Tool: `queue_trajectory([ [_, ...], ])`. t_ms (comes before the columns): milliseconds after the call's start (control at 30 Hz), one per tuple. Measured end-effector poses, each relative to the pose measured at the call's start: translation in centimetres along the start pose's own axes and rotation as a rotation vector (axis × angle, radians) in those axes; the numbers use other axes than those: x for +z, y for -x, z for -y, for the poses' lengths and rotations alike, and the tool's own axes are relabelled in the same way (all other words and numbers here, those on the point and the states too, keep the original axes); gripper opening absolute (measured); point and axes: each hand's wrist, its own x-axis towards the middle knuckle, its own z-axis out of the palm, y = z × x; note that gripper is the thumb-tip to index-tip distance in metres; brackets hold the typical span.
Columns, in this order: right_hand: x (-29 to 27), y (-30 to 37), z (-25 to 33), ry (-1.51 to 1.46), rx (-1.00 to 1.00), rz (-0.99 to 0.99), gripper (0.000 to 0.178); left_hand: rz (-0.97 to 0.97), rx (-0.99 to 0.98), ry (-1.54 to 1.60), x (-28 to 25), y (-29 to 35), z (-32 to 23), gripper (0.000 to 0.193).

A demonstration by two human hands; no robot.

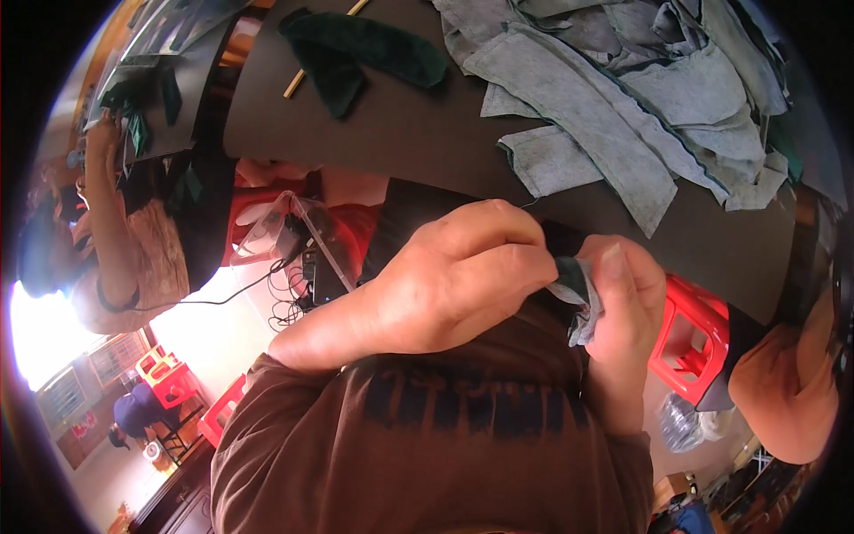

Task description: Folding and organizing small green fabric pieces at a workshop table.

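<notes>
Close in front of my chest, a small bunched piece of fabric (pixel 584 311), dark green on one face and grey on the other, is held between my hands. My right hand (pixel 627 289) is closed around it, thumb upward. The curled fingers of my left hand (pixel 476 271) pinch at its left edge; their tips are hidden behind the knuckles. Beyond my hands, a heap of grey-backed fabric strips (pixel 587 125) with green edges lies on the dark table (pixel 427 133). Farther left on the table rests a folded dark green plush strip (pixel 382 53).
A thin wooden stick (pixel 294 84) lies partly under the plush strip. Red plastic stools (pixel 685 343) stand right of me and at far left. A clear plastic bin (pixel 307 231) with black cables is below the table's left side. Co-workers sit left (pixel 133 240) and right (pixel 787 392).
</notes>
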Motion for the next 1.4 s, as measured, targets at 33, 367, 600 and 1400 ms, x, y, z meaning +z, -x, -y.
queue_trajectory([
  [33, -0.2, -0.3, -0.1, 0.000, 0.000, -0.002, 0.022, -0.008, 0.015, 0.002, -0.1, 0.2, 0.2, 0.026],
  [367, -1.9, 0.3, -3.6, -0.386, 0.026, 0.100, 0.036, -0.099, -0.329, 0.390, 0.4, 0.2, -0.1, 0.017],
  [600, -0.1, 0.5, -2.2, -0.101, -0.248, 0.022, 0.027, 0.014, -0.197, 0.276, 0.9, 0.3, -0.4, 0.023],
  [1400, 0.7, 0.1, -2.8, 0.637, -0.645, -0.037, 0.022, 0.078, -0.162, -0.039, 2.1, 1.0, -0.4, 0.073],
])
